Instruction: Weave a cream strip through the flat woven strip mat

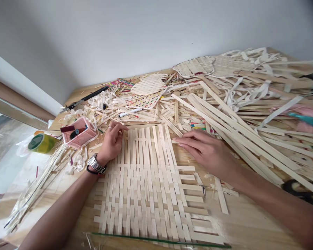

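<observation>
A half-woven mat (146, 187) of pale, flat bamboo strips lies before me, tightly woven in its near part, with loose lengthwise ends fanning out at the far side. One cross strip (153, 139) runs through those loose ends. Its right end is pinched between the thumb and fingers of my right hand (205, 149). My left hand (111, 144), wearing a watch (97, 164), rests at the mat's far left corner. Its fingers are bent closed around strip ends there, and the fingertips are partly hidden. A green-edged glass sheet (156, 239) lies across the mat's near edge.
Long loose strips (224, 121) are heaped at the right, beside black scissors (299, 191). A pink basket (79, 133) and a yellow-green tape roll (40, 143) stand at the left. Finished woven pieces (148, 84), a white marker (130, 112) and scraps lie toward the wall.
</observation>
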A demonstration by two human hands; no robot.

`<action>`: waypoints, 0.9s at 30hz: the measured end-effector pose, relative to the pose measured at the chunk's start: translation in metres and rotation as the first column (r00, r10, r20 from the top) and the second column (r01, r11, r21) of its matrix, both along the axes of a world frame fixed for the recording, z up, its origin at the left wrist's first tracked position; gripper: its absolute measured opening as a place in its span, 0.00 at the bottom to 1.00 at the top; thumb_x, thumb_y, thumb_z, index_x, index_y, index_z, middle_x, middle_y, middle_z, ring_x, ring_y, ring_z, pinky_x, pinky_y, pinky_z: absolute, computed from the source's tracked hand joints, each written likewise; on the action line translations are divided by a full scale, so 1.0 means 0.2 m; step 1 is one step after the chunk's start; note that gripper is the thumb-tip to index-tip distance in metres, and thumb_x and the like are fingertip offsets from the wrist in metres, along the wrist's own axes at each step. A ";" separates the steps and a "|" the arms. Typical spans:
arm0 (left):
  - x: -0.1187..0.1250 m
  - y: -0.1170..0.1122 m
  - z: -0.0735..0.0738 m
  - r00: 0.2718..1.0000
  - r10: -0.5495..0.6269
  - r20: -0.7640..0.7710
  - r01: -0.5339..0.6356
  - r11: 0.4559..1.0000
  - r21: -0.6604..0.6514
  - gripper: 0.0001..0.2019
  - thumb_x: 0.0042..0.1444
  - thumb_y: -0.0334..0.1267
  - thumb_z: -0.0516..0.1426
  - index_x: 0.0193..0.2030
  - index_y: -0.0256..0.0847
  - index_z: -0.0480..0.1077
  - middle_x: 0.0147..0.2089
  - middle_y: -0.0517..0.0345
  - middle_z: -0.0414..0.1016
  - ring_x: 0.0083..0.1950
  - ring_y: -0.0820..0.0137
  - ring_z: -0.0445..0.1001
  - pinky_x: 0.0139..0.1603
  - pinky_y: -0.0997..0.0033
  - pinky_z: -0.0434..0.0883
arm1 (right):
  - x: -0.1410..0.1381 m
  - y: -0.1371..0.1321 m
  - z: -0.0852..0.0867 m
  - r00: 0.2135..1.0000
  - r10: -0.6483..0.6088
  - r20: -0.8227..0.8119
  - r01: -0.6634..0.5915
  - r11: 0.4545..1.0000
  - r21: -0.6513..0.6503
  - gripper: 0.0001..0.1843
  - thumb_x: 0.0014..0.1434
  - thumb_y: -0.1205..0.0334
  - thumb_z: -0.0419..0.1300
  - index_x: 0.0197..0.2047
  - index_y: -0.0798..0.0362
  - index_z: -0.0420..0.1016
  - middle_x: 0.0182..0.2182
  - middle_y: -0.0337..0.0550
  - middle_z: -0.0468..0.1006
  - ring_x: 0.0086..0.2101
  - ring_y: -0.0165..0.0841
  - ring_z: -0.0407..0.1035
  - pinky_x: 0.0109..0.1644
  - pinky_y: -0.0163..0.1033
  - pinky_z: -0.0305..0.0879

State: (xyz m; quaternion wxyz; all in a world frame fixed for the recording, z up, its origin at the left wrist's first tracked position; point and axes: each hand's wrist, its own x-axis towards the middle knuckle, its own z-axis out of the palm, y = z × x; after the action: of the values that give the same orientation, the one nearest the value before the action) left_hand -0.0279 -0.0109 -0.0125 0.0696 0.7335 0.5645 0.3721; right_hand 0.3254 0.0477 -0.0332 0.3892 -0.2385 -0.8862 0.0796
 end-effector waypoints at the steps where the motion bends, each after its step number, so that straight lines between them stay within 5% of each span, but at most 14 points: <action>1: 0.00 0.00 0.00 1.000 -0.005 0.011 0.005 1.000 0.000 0.16 0.67 0.23 0.51 0.51 0.45 0.75 0.50 0.49 0.72 0.54 0.60 0.74 0.57 0.54 0.76 | 0.00 0.00 0.00 1.000 -0.006 -0.003 0.006 1.000 -0.010 0.12 0.74 0.69 0.61 0.57 0.49 0.81 0.44 0.45 0.83 0.42 0.37 0.81 0.45 0.45 0.80; 11: 0.01 -0.01 0.04 0.997 0.037 0.068 -0.033 0.998 -0.055 0.13 0.65 0.28 0.52 0.48 0.44 0.75 0.49 0.50 0.75 0.54 0.59 0.76 0.57 0.53 0.76 | -0.02 0.00 -0.01 0.999 0.043 -0.016 -0.044 0.998 -0.040 0.17 0.74 0.71 0.58 0.59 0.47 0.81 0.44 0.45 0.84 0.44 0.39 0.80 0.49 0.49 0.81; 18: 0.00 -0.01 0.02 0.963 0.253 0.094 -0.240 0.961 -0.134 0.07 0.67 0.34 0.54 0.46 0.43 0.74 0.49 0.51 0.82 0.49 0.59 0.78 0.52 0.54 0.75 | 0.00 -0.01 0.00 0.998 -0.064 -0.020 0.062 0.995 -0.072 0.10 0.74 0.68 0.61 0.53 0.46 0.81 0.45 0.44 0.86 0.44 0.40 0.81 0.50 0.51 0.80; 27: 0.00 -0.01 0.02 0.955 0.295 0.021 -0.290 0.948 -0.133 0.09 0.66 0.35 0.53 0.42 0.44 0.76 0.45 0.52 0.82 0.51 0.55 0.74 0.56 0.48 0.71 | 0.01 -0.01 -0.01 0.981 -0.188 -0.040 0.187 0.982 -0.020 0.04 0.72 0.63 0.66 0.47 0.46 0.84 0.40 0.43 0.85 0.39 0.39 0.80 0.43 0.50 0.78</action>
State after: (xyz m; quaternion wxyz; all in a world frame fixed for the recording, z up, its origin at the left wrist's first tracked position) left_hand -0.0285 -0.0126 -0.0091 0.0722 0.6280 0.6882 0.3561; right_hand 0.3282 0.0459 -0.0343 0.4115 -0.3222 -0.8508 0.0546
